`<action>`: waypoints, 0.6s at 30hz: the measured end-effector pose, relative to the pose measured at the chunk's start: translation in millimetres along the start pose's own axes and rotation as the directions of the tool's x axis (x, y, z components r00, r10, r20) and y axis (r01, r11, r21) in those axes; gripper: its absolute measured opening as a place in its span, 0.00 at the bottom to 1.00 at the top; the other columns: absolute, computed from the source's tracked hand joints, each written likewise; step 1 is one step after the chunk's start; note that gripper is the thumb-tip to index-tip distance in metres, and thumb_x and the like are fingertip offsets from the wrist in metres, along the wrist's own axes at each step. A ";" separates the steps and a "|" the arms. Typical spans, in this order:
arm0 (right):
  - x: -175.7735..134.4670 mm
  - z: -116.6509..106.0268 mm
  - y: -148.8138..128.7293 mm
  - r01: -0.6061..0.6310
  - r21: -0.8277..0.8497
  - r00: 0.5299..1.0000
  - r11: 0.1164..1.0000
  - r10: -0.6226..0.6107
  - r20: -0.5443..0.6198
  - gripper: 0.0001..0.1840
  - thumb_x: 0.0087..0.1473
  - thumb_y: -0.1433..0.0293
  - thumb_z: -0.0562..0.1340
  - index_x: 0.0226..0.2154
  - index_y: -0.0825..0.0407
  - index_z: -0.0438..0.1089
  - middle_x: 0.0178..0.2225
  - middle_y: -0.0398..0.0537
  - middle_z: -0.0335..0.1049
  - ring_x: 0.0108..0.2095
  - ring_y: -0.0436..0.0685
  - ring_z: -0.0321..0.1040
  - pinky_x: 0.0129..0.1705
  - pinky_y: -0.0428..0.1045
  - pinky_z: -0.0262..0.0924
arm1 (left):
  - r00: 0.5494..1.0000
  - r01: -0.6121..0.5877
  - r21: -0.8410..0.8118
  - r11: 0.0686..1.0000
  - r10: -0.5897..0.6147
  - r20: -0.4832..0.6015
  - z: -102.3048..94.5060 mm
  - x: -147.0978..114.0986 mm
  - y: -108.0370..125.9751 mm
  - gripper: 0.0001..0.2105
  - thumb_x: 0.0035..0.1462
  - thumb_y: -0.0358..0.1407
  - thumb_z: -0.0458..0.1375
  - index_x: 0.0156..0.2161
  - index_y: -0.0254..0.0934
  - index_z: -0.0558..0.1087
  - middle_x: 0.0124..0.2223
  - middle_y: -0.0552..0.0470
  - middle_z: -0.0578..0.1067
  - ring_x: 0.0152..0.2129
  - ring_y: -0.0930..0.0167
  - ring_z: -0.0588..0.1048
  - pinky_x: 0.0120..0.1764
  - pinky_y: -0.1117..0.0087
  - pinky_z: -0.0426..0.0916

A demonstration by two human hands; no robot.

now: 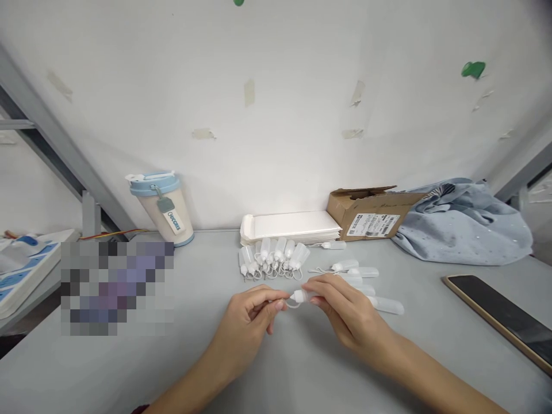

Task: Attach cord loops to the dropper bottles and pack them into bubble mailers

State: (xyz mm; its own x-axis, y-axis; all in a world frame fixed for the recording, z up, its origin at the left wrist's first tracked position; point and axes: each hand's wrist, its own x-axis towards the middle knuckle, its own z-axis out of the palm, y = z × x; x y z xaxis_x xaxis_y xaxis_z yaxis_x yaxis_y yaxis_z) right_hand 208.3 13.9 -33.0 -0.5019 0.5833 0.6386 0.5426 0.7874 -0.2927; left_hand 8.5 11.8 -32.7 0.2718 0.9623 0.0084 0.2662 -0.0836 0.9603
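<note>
Right forearm (426, 362) lies nearest the camera. Right hand (349, 310) is clamped on 1 translucent bottle (303, 296), its nozzle pointing at the left hand (250, 316), over the grey table (297, 368). Left fingertips are together, pinching the end of the bottle's white strap (294, 306). Loose bottles (388, 305) lie beside the right hand; clustered bottles (280, 248) lie before the white stack (293, 223).
</note>
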 end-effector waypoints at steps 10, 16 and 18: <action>-1.5 1.0 -2.0 0.011 -0.003 0.998 1.000 -0.011 0.059 0.14 0.59 0.78 0.48 0.45 0.53 0.61 0.35 0.52 0.67 0.35 0.55 0.65 0.34 0.50 0.64 | 0.998 -0.043 0.080 0.996 0.041 0.037 1.6 -1.0 -3.5 0.11 0.55 0.35 0.52 0.35 0.36 0.77 0.27 0.54 0.70 0.18 0.77 0.64 0.24 0.75 0.59; -7.7 6.9 0.7 -0.017 -0.016 0.979 1.000 0.020 0.201 0.13 0.59 0.80 0.46 0.43 0.55 0.61 0.35 0.52 0.65 0.34 0.56 0.63 0.34 0.50 0.62 | 0.992 -0.049 0.108 0.993 0.036 0.122 5.0 1.4 -12.0 0.12 0.54 0.32 0.50 0.33 0.33 0.77 0.28 0.52 0.71 0.17 0.77 0.63 0.23 0.75 0.59; -10.3 10.9 3.5 -0.056 -0.046 0.950 0.997 0.068 0.305 0.15 0.57 0.81 0.46 0.41 0.53 0.62 0.34 0.51 0.65 0.33 0.56 0.64 0.32 0.50 0.61 | 0.989 -0.065 0.153 0.986 0.044 0.139 5.3 2.3 -12.6 0.12 0.53 0.30 0.50 0.32 0.32 0.77 0.28 0.52 0.72 0.17 0.77 0.64 0.23 0.76 0.59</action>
State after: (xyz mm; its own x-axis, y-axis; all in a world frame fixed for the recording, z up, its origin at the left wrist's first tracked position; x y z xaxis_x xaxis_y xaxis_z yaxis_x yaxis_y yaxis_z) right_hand 208.0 12.8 -48.4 -0.6454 0.6682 0.3701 0.6004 0.7433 -0.2951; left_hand 10.7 13.7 -46.3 0.4089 0.9125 0.0119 0.3861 -0.1848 0.9037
